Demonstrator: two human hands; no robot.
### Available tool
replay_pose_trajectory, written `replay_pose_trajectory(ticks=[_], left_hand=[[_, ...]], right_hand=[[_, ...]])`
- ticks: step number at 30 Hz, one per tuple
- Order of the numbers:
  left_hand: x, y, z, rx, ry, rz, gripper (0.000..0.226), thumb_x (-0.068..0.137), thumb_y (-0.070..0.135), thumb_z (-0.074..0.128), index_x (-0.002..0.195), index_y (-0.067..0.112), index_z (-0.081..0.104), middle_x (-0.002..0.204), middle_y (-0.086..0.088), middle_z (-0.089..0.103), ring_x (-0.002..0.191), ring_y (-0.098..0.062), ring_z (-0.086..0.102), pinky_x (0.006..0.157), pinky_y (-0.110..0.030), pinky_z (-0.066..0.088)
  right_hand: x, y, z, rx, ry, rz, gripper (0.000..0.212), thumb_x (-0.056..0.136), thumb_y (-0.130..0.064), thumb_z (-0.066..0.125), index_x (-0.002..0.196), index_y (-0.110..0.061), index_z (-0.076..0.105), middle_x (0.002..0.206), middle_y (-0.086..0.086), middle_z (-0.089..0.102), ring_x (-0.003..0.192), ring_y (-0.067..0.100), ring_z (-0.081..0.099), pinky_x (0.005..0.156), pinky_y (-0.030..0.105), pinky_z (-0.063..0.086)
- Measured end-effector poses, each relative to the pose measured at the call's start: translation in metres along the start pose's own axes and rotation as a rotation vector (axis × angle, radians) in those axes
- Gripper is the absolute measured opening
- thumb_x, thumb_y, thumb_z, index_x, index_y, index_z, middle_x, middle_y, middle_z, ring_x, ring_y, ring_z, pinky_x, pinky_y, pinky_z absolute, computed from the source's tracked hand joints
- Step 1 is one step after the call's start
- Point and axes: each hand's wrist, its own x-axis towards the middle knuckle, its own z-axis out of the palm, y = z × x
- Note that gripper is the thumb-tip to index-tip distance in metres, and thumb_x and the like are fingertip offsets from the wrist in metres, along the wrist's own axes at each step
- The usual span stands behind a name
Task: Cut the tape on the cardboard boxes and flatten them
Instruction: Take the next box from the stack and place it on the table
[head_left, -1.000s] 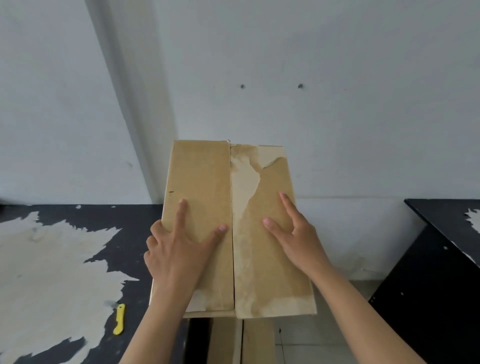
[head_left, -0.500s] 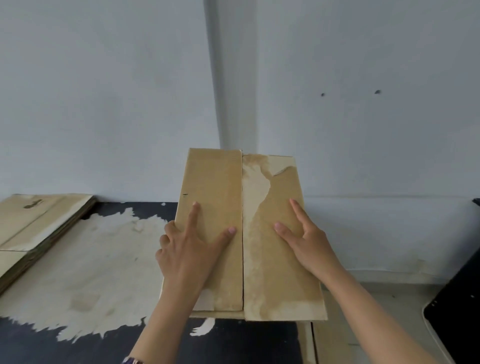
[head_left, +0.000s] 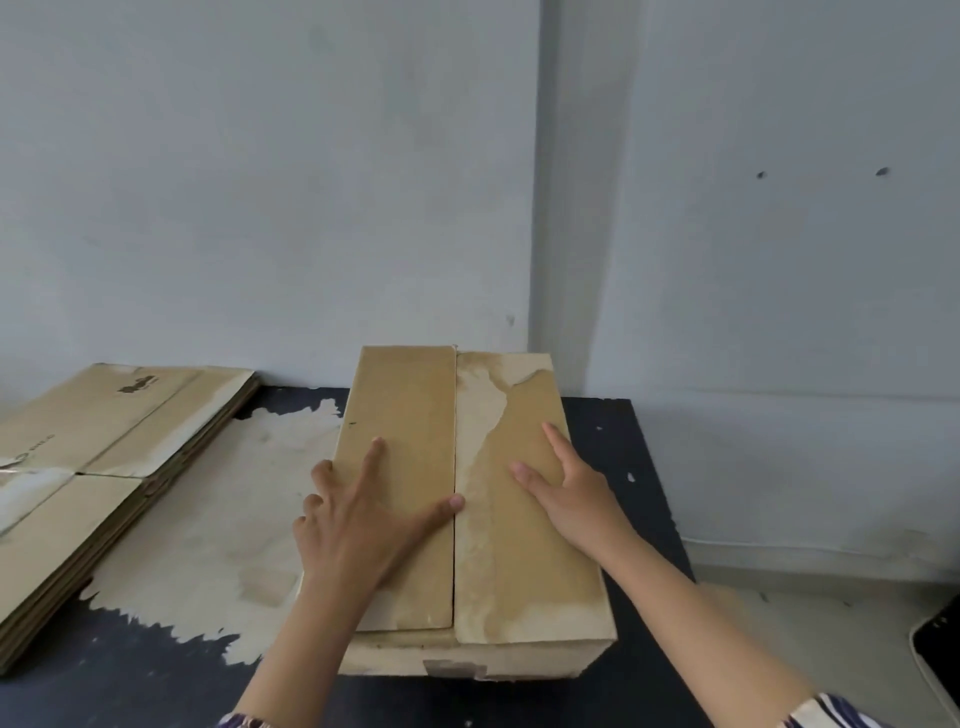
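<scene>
Black paint, worn through to a pale patch, now fills the lower half of the frame: over the last second I have watched the view swing so that the desk (head_left: 644, 499) sits squarely under the cardboard box (head_left: 467, 519), which before was out past its right end. A stack of flattened boxes (head_left: 93, 467) has come into the left of the frame, so I judge this box is the next one for that pile. It rests at centre frame, its flaps closed with a bare seam between them. My left hand (head_left: 353, 525) and right hand (head_left: 566, 493) have not shifted on it; both lie spread and flat, one on each flap, gripping nothing.
</scene>
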Motion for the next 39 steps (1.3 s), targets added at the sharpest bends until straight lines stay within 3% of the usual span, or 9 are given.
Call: replay_pose_trajectory(ticks=[9,12,15,18,23,29,33,36,39], left_hand=[[0.085,-0.082,0.018,0.085,-0.189,0.055,0.11,0.051,0.095,0.033,0.145,0.042,0.011,0.14,-0.011,0.02,0.121,-0.034,0.042,0.096,-0.039,0.037],[0.098,-0.08,0.026,0.176,-0.196,0.245,0.093,0.066,0.09,0.021,0.145,0.047,-0.003,0.154,-0.012,-0.015,0.142,-0.036,-0.002,0.109,-0.055,0.012],[0.103,-0.067,0.04,0.199,-0.256,0.591,0.086,0.062,0.082,-0.015,0.14,0.046,-0.018,0.149,-0.001,-0.036,0.124,-0.025,-0.05,0.101,-0.063,-0.021],[0.112,-0.053,0.051,0.242,-0.322,0.665,0.094,0.052,0.081,-0.025,0.14,0.049,-0.018,0.153,0.001,-0.026,0.133,-0.027,-0.036,0.099,-0.064,-0.022],[0.131,-0.063,0.043,0.226,-0.339,0.625,0.083,0.061,0.084,-0.009,0.138,0.054,-0.015,0.155,0.006,-0.022,0.14,-0.025,-0.026,0.104,-0.062,-0.018],[0.166,-0.115,0.013,-0.031,-0.322,0.593,0.081,0.043,0.097,-0.011,0.12,0.072,-0.008,0.149,0.027,-0.015,0.141,-0.005,-0.018,0.113,-0.048,-0.009],[0.177,-0.143,0.002,-0.238,-0.316,0.558,0.076,0.051,0.098,0.003,0.122,0.072,0.006,0.145,0.034,-0.008,0.135,0.008,-0.012,0.114,-0.042,-0.007],[0.177,-0.147,-0.01,-0.347,-0.349,0.521,0.062,0.062,0.094,0.015,0.12,0.071,0.013,0.149,0.027,0.001,0.135,0.007,-0.005,0.116,-0.042,0.001],[0.168,-0.129,-0.024,-0.504,-0.345,0.4,0.04,0.082,0.074,0.03,0.121,0.066,0.026,0.155,0.01,0.016,0.143,-0.009,0.009,0.116,-0.04,0.015]], right_hand=[[0.046,-0.027,0.098,-0.067,0.041,0.22,0.084,0.085,-0.061,0.048,0.148,-0.032,0.002,0.144,0.001,0.041,0.128,0.025,0.043,0.099,0.037,0.041],[0.053,-0.029,0.1,-0.055,0.084,0.325,0.094,0.078,-0.067,0.051,0.149,-0.03,0.001,0.144,0.005,0.039,0.128,0.028,0.042,0.099,0.04,0.039],[0.06,-0.026,0.1,-0.021,0.123,0.392,0.094,0.069,-0.072,0.057,0.142,-0.021,0.026,0.134,0.006,0.05,0.118,0.026,0.052,0.097,0.044,0.045],[0.066,-0.029,0.097,0.003,0.132,0.379,0.064,0.075,-0.062,0.061,0.121,-0.02,0.047,0.114,0.0,0.06,0.101,0.021,0.059,0.087,0.039,0.05],[0.069,-0.047,0.098,0.185,0.106,0.322,0.046,0.085,-0.053,0.054,0.123,-0.027,0.05,0.111,-0.01,0.06,0.097,0.011,0.059,0.081,0.03,0.051],[0.075,-0.059,0.107,0.332,0.071,0.196,0.058,0.088,-0.06,0.036,0.139,-0.032,0.039,0.14,-0.016,0.041,0.129,0.007,0.038,0.102,0.026,0.03],[0.072,-0.051,0.125,0.411,-0.065,0.371,0.073,0.084,-0.068,0.034,0.146,-0.031,0.022,0.148,-0.012,0.028,0.136,0.014,0.029,0.107,0.037,0.025],[0.072,-0.053,0.135,0.455,-0.071,0.393,0.084,0.073,-0.073,0.043,0.143,-0.029,0.031,0.137,-0.01,0.046,0.121,0.011,0.046,0.096,0.031,0.037],[0.075,-0.065,0.131,0.476,0.07,0.32,0.068,0.079,-0.061,0.053,0.131,-0.019,0.047,0.111,-0.007,0.062,0.095,0.008,0.061,0.072,0.02,0.046]])
